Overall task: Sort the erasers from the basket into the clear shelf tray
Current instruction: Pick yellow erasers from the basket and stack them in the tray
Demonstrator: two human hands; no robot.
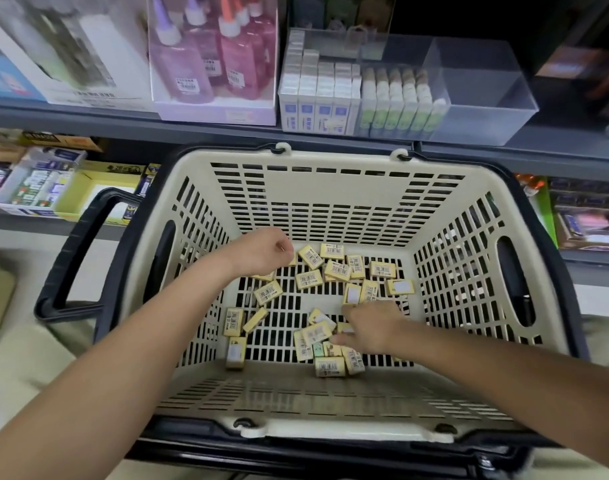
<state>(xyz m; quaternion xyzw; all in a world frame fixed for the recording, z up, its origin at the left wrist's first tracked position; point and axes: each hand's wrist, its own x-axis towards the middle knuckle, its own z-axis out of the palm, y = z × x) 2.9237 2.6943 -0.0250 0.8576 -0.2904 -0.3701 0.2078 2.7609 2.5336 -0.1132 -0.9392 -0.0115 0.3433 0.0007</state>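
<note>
Several yellow boxed erasers (337, 270) lie scattered on the floor of a beige slotted basket (334, 188) with dark handles. My left hand (261, 252) reaches to the far left of the floor. Its fingers curl down over an eraser (293, 259) that peeks out beside them. My right hand (374, 327) is low over the near cluster, thumb and fingers pinching a yellow eraser (344, 328). The clear shelf tray (483, 98) stands on the shelf above the basket, with an empty right compartment.
The tray's left compartments hold rows of white boxes (317, 95) and green-and-white packs (400, 102). Pink glue bottles (209, 53) stand in a box to the left. Lower shelves with stationery boxes (43, 181) flank the basket.
</note>
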